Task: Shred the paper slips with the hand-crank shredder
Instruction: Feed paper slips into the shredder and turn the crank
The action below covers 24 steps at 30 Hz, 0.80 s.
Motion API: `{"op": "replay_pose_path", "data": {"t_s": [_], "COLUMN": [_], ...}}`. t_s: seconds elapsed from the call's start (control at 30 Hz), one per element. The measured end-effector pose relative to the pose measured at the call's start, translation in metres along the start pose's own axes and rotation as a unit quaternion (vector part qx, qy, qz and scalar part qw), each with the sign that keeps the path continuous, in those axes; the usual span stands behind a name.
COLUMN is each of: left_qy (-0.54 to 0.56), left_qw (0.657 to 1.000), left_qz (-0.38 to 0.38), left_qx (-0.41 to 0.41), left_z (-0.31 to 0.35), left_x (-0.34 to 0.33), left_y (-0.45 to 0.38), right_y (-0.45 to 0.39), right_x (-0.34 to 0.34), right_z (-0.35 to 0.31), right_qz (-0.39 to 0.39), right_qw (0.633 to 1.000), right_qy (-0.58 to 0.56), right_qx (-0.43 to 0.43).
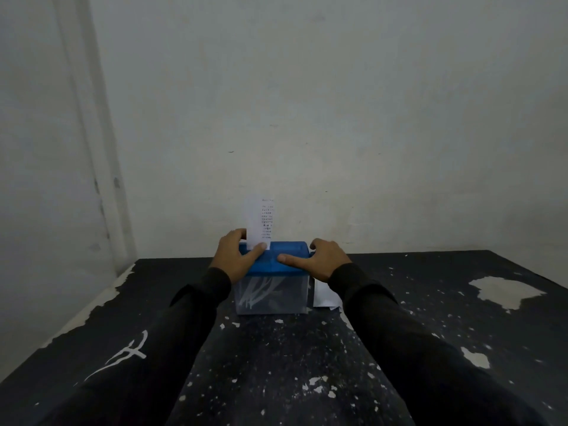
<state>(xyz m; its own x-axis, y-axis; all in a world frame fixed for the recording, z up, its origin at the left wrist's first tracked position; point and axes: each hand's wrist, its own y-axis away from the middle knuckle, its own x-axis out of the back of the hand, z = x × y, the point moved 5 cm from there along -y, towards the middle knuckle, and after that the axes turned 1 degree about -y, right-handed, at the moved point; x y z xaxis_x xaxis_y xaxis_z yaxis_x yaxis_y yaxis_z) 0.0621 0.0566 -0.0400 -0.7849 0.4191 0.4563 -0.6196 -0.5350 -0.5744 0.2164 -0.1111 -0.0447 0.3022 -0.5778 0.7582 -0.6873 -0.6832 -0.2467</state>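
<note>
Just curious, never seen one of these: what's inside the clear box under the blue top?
Pale paper shreds hang and pile inside the clear bin. The left sleeve covers its left corner; the cutters under the blue top stay hidden.

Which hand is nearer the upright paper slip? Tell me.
Left. The left hand pinches the paper slip at its base; the right hand rests on the shredder's right end, apart from the slip.
</note>
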Motion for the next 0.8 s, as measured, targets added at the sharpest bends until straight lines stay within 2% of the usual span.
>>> {"op": "replay_pose_path", "data": {"t_s": [0.17,0.47,0.6,0.7,0.8], "left_qy": [0.007,0.003,-0.003,0.003,0.017], "left_qw": [0.998,0.997,0.997,0.997,0.996], "left_qz": [-0.03,-0.06,-0.059,-0.066,-0.081], "left_qx": [0.052,0.04,0.049,0.049,0.041], "left_z": [-0.003,-0.001,-0.004,-0.006,-0.01], "left_x": [-0.005,-0.007,-0.008,-0.009,-0.009], "left_y": [0.005,-0.001,-0.003,-0.003,-0.005], "right_y": [0.008,0.02,0.022,0.021,0.012], "right_x": [-0.002,0.005,0.026,0.041,0.045], "right_z": [0.001,-0.002,0.0,-0.001,0.004], "right_qz": [0.004,0.024,0.047,0.035,0.064], "right_qw": [1.0,0.999,0.978,0.928,0.896], "right_qy": [-0.009,-0.016,-0.196,-0.366,-0.438], "right_qx": [-0.013,-0.032,-0.061,-0.056,-0.042]}}
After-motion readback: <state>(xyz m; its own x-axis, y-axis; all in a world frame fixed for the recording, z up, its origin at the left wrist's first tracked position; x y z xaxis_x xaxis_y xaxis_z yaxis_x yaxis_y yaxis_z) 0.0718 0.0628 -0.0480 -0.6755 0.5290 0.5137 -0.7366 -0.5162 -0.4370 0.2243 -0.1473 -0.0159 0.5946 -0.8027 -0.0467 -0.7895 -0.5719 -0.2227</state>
